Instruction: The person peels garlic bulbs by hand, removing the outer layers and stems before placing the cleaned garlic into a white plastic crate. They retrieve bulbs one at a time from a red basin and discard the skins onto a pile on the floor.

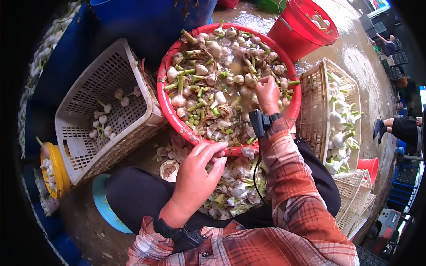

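A round red tub [165, 95] stands in front of me, full of murky water, garlic bulbs [179, 101] with cut green stems, and loose skins. Over the tub's right half is my right hand [268, 94], its fingers curled in a pinch at a pale garlic bulb [250, 80]; the fingertips are partly hidden. My left hand [202, 175] is just outside the near rim, fingers stretched to the right and thumb apart, with nothing visible in it. Beneath the near rim, a heap of garlic peelings [237, 188] lies between my legs.
To the left, a tilted white crate [82, 111] holds several bulbs, beside a yellow bucket [63, 170]. On the right are a crate [313, 106] of cleaned garlic, a red bucket [295, 35] and stacked crates [353, 199]. Other people are at the far right.
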A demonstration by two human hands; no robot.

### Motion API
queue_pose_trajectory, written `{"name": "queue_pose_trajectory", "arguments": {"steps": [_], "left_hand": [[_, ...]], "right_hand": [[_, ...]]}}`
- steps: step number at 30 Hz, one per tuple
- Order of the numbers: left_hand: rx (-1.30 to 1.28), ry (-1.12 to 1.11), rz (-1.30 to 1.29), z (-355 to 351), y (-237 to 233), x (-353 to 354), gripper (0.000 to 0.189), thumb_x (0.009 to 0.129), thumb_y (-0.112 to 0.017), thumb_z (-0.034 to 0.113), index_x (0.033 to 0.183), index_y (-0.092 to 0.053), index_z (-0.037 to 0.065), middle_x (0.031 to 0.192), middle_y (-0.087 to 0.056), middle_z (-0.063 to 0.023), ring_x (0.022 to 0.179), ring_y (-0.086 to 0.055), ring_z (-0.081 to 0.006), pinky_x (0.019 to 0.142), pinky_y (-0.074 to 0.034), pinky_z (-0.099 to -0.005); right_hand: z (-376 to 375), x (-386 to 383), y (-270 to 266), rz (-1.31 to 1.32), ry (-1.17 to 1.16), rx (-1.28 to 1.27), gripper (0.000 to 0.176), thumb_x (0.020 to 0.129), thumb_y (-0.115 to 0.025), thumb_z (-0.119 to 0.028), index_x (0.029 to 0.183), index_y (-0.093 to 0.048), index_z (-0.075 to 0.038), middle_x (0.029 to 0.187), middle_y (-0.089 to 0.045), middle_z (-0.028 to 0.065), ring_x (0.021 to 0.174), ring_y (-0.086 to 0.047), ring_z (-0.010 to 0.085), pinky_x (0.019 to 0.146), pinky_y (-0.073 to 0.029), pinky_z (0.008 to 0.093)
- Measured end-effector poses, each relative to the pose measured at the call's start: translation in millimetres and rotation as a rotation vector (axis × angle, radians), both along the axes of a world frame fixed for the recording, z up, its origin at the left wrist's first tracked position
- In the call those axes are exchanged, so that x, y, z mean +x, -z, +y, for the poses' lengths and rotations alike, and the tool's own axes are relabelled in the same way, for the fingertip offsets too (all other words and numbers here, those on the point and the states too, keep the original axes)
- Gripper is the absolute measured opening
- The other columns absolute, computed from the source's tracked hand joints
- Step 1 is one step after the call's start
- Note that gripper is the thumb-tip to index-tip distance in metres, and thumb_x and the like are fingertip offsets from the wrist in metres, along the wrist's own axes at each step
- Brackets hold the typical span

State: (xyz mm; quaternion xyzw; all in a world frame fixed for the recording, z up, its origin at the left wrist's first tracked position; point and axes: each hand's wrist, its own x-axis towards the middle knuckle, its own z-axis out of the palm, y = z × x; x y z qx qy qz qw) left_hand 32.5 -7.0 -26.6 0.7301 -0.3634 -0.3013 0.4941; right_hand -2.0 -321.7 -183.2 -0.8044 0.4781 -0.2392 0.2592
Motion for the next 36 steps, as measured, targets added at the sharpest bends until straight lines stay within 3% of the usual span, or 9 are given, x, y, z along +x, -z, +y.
{"name": "queue_pose_trajectory", "arguments": {"steps": [5, 8, 10, 13, 18, 26, 32, 34, 36], "left_hand": [[0.024, -0.093, -0.081, -13.0, -10.2, -6.2, 0.047, 0.089, -0.068, 0.007, 0.134, -0.056, 0.001, 0.092, -0.060, -0.0052, 0.069, -0.054, -0.0100, 0.066, -0.048, -0.0272], [0.032, -0.090, -0.487, -19.0, -5.3, -5.9, 0.051, 0.084, -0.074, 0.016, 0.133, -0.060, 0.010, 0.089, -0.059, -0.0084, 0.066, -0.058, -0.0195, 0.064, -0.049, -0.0338], [-0.018, -0.069, -0.606, -20.6, -1.1, -5.9, 0.021, 0.083, -0.072, 0.018, 0.100, -0.068, 0.006, 0.086, -0.058, -0.0111, 0.076, -0.062, -0.0310, 0.069, -0.050, -0.0434], [-0.141, -0.058, -0.578, -15.5, -2.7, -12.6, 0.013, 0.083, -0.069, 0.012, 0.093, -0.066, 0.004, 0.081, -0.057, -0.0115, 0.075, -0.061, -0.0305, 0.067, -0.051, -0.0406], [-0.126, -0.123, 0.699, 0.8, -0.3, -11.6, 0.022, 0.093, -0.060, 0.009, 0.112, -0.066, -0.001, 0.095, -0.070, -0.0058, 0.076, -0.063, -0.0085, 0.065, -0.054, -0.0267], [-0.251, -0.125, 0.697, 8.6, -6.5, -13.5, 0.022, 0.096, -0.058, 0.013, 0.110, -0.064, -0.002, 0.095, -0.068, -0.0056, 0.075, -0.064, -0.0078, 0.062, -0.054, -0.0227], [-0.255, -0.155, 0.834, 11.1, -24.1, -7.1, 0.024, 0.093, -0.055, 0.010, 0.112, -0.063, -0.004, 0.093, -0.065, -0.0044, 0.075, -0.061, -0.0078, 0.070, -0.055, -0.0232], [-0.239, -0.138, 0.859, 12.5, -27.5, -4.8, 0.024, 0.093, -0.057, 0.010, 0.112, -0.063, -0.004, 0.091, -0.065, -0.0037, 0.071, -0.059, -0.0068, 0.070, -0.055, -0.0233], [-0.277, -0.095, 0.819, 14.9, -28.1, -3.3, 0.025, 0.093, -0.057, 0.011, 0.112, -0.064, -0.005, 0.094, -0.066, -0.0045, 0.071, -0.059, -0.0070, 0.072, -0.055, -0.0245]], "right_hand": [[71.6, -51.0, -130.8, -0.081, -0.170, 0.158, 0.015, 0.080, -0.069, -0.015, 0.087, -0.065, -0.003, 0.072, -0.065, 0.0103, 0.064, -0.064, 0.0210, 0.062, -0.051, 0.0355], [139.8, -67.2, -189.0, -0.104, -0.338, 0.223, 0.015, 0.080, -0.069, -0.011, 0.088, -0.062, 0.000, 0.068, -0.061, 0.0107, 0.060, -0.060, 0.0198, 0.059, -0.049, 0.0341], [171.1, -75.7, -213.1, -0.031, -0.470, 0.291, 0.011, 0.087, -0.068, -0.007, 0.095, -0.063, -0.001, 0.074, -0.063, -0.0006, 0.070, -0.059, 0.0058, 0.063, -0.048, 0.0228], [179.8, -91.6, -201.8, -0.256, -0.450, 0.472, 0.030, 0.081, -0.078, -0.013, 0.105, -0.063, -0.003, 0.088, -0.064, 0.0070, 0.071, -0.064, 0.0186, 0.062, -0.052, 0.0303], [205.1, -118.1, -173.8, -0.475, -0.486, 0.692, 0.060, 0.080, -0.084, -0.015, 0.129, -0.053, -0.004, 0.124, -0.055, 0.0090, 0.109, -0.063, 0.0204, 0.082, -0.059, 0.0332], [222.6, -109.0, -183.6, -0.337, -0.561, -0.061, 0.047, 0.076, -0.080, -0.008, 0.118, -0.060, -0.004, 0.106, -0.061, 0.0161, 0.100, -0.061, 0.0348, 0.088, -0.050, 0.0417], [223.2, -101.8, -213.6, -0.300, -0.596, -0.059, 0.041, 0.077, -0.080, -0.008, 0.112, -0.060, -0.003, 0.102, -0.061, 0.0148, 0.095, -0.059, 0.0343, 0.083, -0.048, 0.0417], [221.0, -103.7, -227.2, -0.195, -0.584, 0.055, 0.041, 0.080, -0.080, -0.010, 0.115, -0.060, -0.002, 0.100, -0.061, 0.0129, 0.090, -0.062, 0.0272, 0.080, -0.050, 0.0361], [214.8, -108.0, -227.7, -0.508, -0.466, 0.875, 0.035, 0.092, -0.073, -0.016, 0.120, -0.060, 0.000, 0.111, -0.065, 0.0100, 0.092, -0.066, 0.0140, 0.079, -0.054, 0.0277]]}}
